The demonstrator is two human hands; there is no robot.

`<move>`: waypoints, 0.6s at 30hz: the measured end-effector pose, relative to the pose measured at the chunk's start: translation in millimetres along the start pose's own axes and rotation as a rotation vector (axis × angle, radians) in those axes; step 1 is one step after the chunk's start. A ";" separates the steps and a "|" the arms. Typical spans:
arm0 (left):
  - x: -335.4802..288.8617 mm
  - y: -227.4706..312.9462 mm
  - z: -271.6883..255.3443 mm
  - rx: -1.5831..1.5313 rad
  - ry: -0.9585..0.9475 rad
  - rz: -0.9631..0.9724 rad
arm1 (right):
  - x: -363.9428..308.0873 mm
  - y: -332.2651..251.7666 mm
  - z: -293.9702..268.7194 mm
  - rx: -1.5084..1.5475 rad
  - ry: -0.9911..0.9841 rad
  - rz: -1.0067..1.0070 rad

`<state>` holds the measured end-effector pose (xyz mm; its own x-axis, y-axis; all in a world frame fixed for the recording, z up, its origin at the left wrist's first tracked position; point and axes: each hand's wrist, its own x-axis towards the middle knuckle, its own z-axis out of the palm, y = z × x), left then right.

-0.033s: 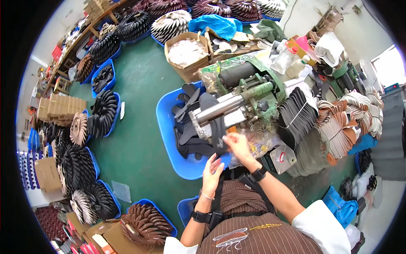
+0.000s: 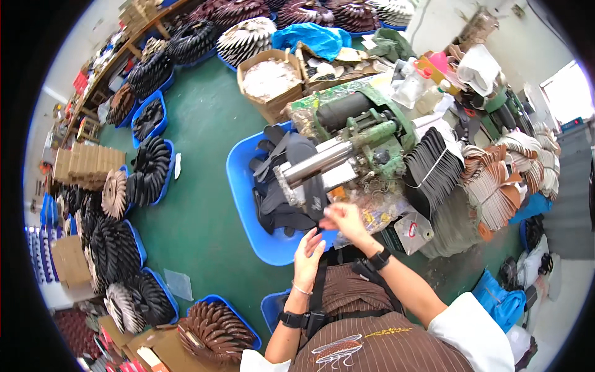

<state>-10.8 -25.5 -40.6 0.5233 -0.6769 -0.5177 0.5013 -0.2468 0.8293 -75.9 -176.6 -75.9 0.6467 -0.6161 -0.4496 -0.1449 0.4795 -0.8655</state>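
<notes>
A dark grey insole (image 2: 315,193) hangs down beside the metal rollers (image 2: 321,163) of a green machine (image 2: 383,144), over the blue tub (image 2: 243,204). My right hand (image 2: 348,221) is by the insole's lower end, its fingers curled into a pinch; what they hold, if anything, is too small to make out. Just below and to the left is my left hand (image 2: 308,255), palm turned inward, thumb apart from the stretched fingers. A small dark piece shows at its fingertips, and I cannot tell whether they touch it. More dark insoles (image 2: 282,204) lie loose in the tub.
Right of the machine stand a strapped stack of dark insoles (image 2: 432,166) and brown-and-white stacks (image 2: 493,193). An open carton (image 2: 269,80) sits beyond the tub. Blue bins with fanned-out insoles (image 2: 118,242) line the green floor at left. A brown fan (image 2: 217,328) lies near my left arm.
My right hand has come down slightly, and its fingers have drawn away from the insole's edge. The hanging insole sits a little further left. My left hand has barely moved.
</notes>
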 end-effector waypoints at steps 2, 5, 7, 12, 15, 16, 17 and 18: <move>3.3 4.4 0.6 0.018 -0.023 -0.022 | -19.6 24.4 -31.5 -0.228 -0.121 0.080; 9.9 0.7 -1.0 0.079 -0.043 -0.074 | -34.0 36.5 -86.6 0.183 0.054 0.308; 14.7 -0.2 5.5 0.140 -0.095 -0.080 | -32.8 42.0 -133.2 0.543 0.169 0.243; 27.3 -1.1 40.2 0.250 -0.198 -0.066 | -0.4 27.3 -200.7 1.199 0.425 0.143; 37.2 0.8 77.8 0.335 -0.261 -0.049 | 25.4 35.3 -232.3 1.431 0.528 0.141; 41.2 -1.2 89.1 0.312 -0.263 -0.059 | 34.1 32.5 -233.0 1.432 0.552 0.117; 45.4 -2.5 102.4 0.341 -0.285 -0.053 | 41.2 40.4 -239.2 1.436 0.583 0.086; 50.7 0.4 126.0 0.396 -0.334 -0.078 | 46.9 57.6 -254.5 1.496 0.638 0.088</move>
<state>-70.9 -147.3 -40.1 0.2142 -0.8143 -0.5395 0.1973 -0.5049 0.8403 -244.5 -337.0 -203.1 0.2234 -0.5171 -0.8262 0.8997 0.4356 -0.0294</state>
